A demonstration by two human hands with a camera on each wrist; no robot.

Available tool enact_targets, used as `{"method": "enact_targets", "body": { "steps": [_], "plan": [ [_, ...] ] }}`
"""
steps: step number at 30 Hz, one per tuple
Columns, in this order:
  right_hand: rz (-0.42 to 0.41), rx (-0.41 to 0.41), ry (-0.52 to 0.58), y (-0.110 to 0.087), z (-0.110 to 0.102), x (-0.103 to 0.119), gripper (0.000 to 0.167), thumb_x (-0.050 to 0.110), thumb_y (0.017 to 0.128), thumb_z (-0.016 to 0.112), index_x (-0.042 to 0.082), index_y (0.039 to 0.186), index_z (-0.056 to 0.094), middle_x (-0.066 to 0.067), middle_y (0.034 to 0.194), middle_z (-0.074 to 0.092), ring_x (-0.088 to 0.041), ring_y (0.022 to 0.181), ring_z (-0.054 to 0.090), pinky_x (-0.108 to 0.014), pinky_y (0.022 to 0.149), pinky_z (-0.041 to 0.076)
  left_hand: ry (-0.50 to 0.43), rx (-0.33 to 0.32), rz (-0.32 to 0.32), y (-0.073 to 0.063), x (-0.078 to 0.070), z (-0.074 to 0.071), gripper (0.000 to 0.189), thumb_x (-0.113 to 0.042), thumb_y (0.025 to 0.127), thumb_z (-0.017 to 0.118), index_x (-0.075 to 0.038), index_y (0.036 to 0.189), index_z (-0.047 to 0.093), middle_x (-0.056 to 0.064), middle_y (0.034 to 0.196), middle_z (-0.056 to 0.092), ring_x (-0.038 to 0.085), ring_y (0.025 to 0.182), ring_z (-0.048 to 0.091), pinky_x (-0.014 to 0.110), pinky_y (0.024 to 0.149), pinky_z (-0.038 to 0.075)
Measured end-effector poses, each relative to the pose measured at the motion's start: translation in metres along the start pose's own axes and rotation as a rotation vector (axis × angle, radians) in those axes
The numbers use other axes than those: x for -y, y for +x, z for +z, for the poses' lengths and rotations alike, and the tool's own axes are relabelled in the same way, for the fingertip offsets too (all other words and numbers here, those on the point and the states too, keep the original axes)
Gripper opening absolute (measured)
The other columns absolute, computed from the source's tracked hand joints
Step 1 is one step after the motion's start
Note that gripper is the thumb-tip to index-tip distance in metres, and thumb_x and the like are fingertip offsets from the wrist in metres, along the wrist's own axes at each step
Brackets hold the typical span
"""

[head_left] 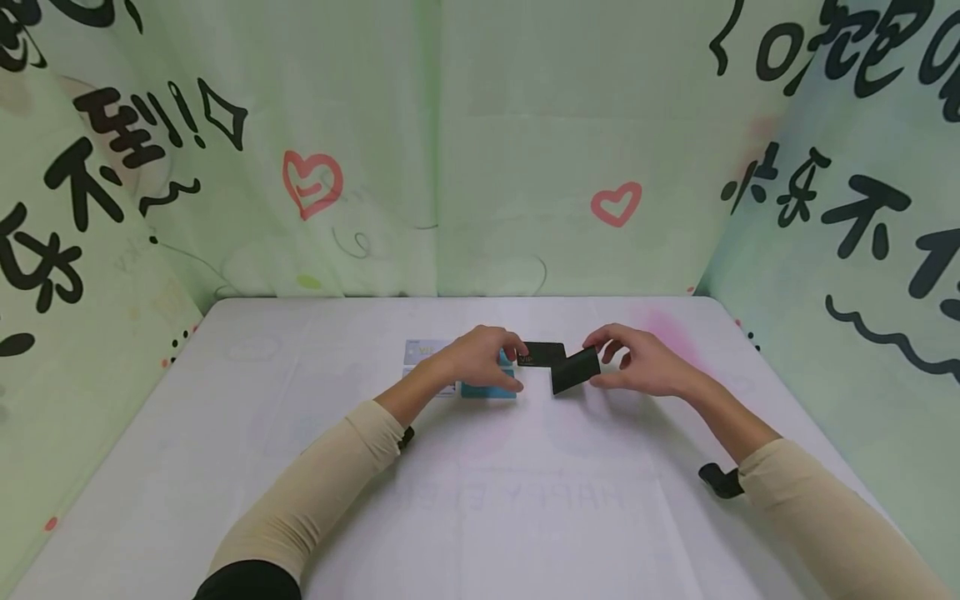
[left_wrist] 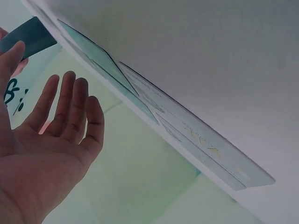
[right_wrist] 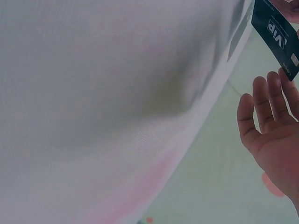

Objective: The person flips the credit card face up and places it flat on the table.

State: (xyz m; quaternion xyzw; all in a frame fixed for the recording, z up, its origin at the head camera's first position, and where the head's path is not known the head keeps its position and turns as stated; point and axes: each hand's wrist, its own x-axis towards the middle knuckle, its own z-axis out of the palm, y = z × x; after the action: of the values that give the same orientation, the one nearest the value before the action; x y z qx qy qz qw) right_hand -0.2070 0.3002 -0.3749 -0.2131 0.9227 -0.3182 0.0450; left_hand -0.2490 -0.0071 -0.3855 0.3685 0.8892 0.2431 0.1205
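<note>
My right hand (head_left: 643,362) pinches a tilted black card (head_left: 575,372) above the table between thumb and fingers. The right wrist view shows white VIP lettering on this card (right_wrist: 274,32), with fingertips at its lower corner. Its thumb is out of frame there. My left hand (head_left: 483,358) hovers over several cards with its fingers apart and nothing between them. Beside its index finger lies another black card (head_left: 543,353) marked VIP; whether they touch I cannot tell. A teal card (head_left: 487,390) lies below the left palm. A pale VIP card (head_left: 422,351) sits further left, partly covered by the hand.
A white cloth covers the table (head_left: 480,517). Pale green curtains (head_left: 510,125) with black writing and red hearts stand around its back and sides. Dark wrist-mounted pieces (head_left: 722,481) show beneath the sleeves.
</note>
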Motion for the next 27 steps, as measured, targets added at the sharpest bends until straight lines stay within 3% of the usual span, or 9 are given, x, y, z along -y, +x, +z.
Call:
{"method": "enact_targets", "body": {
  "steps": [11,19,27],
  "plan": [
    [-0.011,-0.005,-0.003,0.0019,-0.003,-0.0034,0.051,0.023,0.084,0.088,0.009,0.129,0.066,-0.005,0.123,0.068,-0.025,0.106,0.063,-0.042,0.088,0.054,-0.008,-0.007,0.005,-0.0007,0.0018,0.0015,0.055,-0.031,0.088,0.081,-0.01,0.136,0.066,0.009,0.122,0.072,0.022,0.113,0.065,0.036,0.096,0.052],
    [-0.021,0.002,-0.013,0.005,-0.0056,-0.0004,0.054,0.023,0.085,0.088,0.007,0.13,0.065,-0.005,0.124,0.068,-0.03,0.107,0.063,-0.046,0.089,0.054,-0.007,-0.01,0.015,-0.0021,0.0023,0.0006,0.054,-0.031,0.089,0.081,-0.01,0.136,0.066,0.01,0.121,0.072,0.02,0.1,0.068,0.035,0.094,0.053],
    [-0.022,0.013,-0.025,0.008,-0.0036,0.0011,0.054,0.022,0.084,0.088,0.008,0.131,0.066,-0.005,0.126,0.068,-0.024,0.106,0.063,-0.049,0.089,0.054,-0.016,0.0,0.02,-0.0022,0.005,0.0017,0.054,-0.031,0.089,0.08,-0.01,0.136,0.066,0.009,0.121,0.073,0.019,0.098,0.068,0.033,0.092,0.053]
  ]
}}
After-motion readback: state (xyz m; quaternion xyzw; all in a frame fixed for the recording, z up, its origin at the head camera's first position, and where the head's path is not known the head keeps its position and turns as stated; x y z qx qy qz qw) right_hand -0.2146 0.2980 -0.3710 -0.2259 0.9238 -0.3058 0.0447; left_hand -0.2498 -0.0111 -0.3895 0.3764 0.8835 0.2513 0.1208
